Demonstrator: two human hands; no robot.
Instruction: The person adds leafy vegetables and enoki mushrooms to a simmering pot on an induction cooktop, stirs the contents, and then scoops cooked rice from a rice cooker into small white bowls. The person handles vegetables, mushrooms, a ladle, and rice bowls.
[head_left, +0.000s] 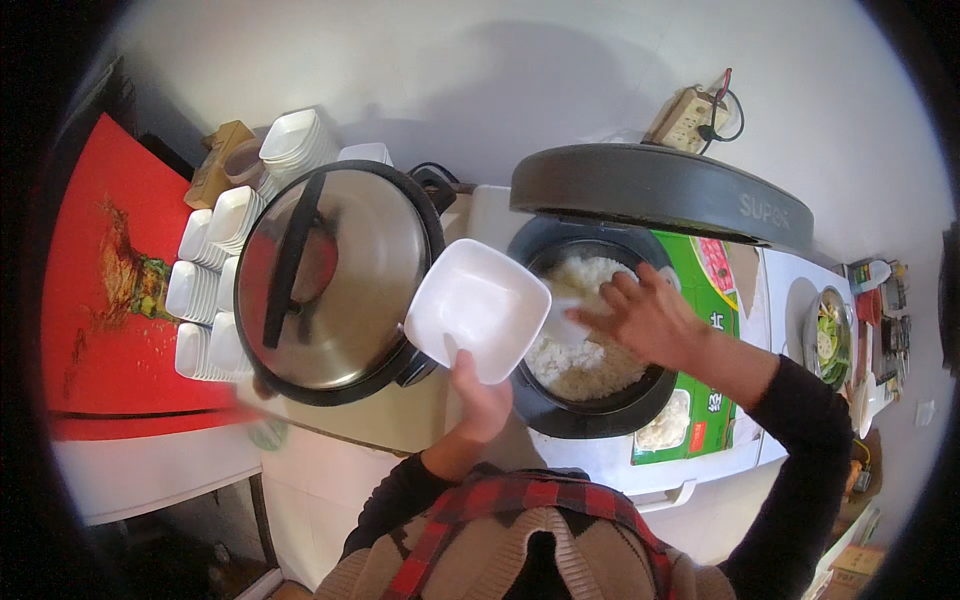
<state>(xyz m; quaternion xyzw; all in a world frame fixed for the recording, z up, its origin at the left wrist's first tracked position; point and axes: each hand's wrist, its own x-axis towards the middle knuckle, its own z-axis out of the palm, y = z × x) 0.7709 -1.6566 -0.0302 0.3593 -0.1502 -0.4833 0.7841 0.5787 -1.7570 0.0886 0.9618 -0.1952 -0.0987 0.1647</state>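
My left hand (481, 401) grips a white square bowl (487, 304) by its near edge, thumb over the rim. The bowl is tilted and its inside looks bare. Its right corner overlaps the left side of an open rice cooker (600, 427) in my view. Cooked white rice (589, 375) fills part of the cooker's dark inner pot. Over the rice, my right hand (649, 319) has its fingers closed around a pale, blurred utensil (561, 322), likely a rice paddle. The utensil's lower end is at the rice; whether it carries any cannot be made out.
The cooker's raised lid (660, 191) stands behind. Left is a large pot with a shiny lid (360, 277), then stacked white bowls (193, 291) beside a red surface (90, 300). A rice-filled bowl (664, 421) sits on green printed sheeting (701, 405). A power strip (686, 120) is behind; vegetables (831, 337) stand far right.
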